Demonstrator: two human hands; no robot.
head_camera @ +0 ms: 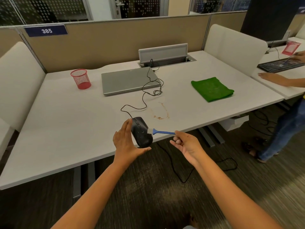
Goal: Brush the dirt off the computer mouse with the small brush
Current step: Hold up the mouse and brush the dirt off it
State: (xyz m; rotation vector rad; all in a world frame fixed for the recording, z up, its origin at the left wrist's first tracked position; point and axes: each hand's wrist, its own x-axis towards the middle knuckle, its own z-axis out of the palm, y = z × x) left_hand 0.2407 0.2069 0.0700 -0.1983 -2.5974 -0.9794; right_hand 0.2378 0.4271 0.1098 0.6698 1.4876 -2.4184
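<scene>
My left hand [127,142] grips a black wired computer mouse [141,132], held up and tilted over the desk's front edge, thumb under its rear end. My right hand [184,144] pinches the far end of a small blue-handled brush [162,132]. The brush's white bristles touch the mouse's right side. The mouse's black cable [145,95] runs back across the desk, over the closed laptop, toward the cable box. A thin trail of brown dirt [160,115] lies on the white desk [66,129] just beyond the mouse.
A closed grey laptop [128,80] lies at the back centre, a red mesh cup [80,79] at its left, a folded green cloth [212,89] at the right. An open cable box [165,55] sits by the partition. Another person's hand [272,78] rests on the neighbouring desk by a keyboard [279,65].
</scene>
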